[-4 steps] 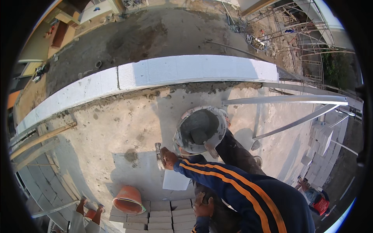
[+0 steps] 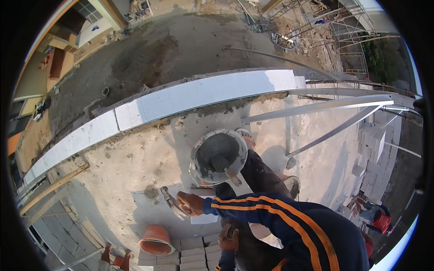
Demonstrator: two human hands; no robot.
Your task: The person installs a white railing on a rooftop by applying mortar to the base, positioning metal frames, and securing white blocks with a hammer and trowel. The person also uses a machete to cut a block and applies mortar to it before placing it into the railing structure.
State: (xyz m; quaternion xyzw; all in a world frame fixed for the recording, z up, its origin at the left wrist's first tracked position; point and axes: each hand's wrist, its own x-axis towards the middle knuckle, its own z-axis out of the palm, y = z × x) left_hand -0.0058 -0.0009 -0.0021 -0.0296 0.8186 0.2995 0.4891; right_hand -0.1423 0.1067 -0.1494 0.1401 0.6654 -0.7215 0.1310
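My right hand (image 2: 190,203) is closed on a grey metal tool (image 2: 174,203), reaching left above a pale block (image 2: 203,219) on the concrete floor. My left hand (image 2: 228,239) rests on my dark trouser leg, fingers apart. Just beyond my right arm stands a bucket (image 2: 202,153) of wet grey mortar, with a handle sticking out of it. An orange bucket (image 2: 156,239) sits left of my left hand, beside stacked grey blocks (image 2: 192,253).
A row of white blocks (image 2: 190,92) crosses ahead. Metal bars (image 2: 316,106) lean at the right, near stacked blocks (image 2: 375,140). Timber (image 2: 54,189) lies at the left. A person in red (image 2: 379,221) crouches at lower right; another person's legs (image 2: 115,257) show at lower left.
My right hand has moved left and down with the tool, which now lies more slanted. The whole view has shifted, and the person at the right appears slightly more to the right.
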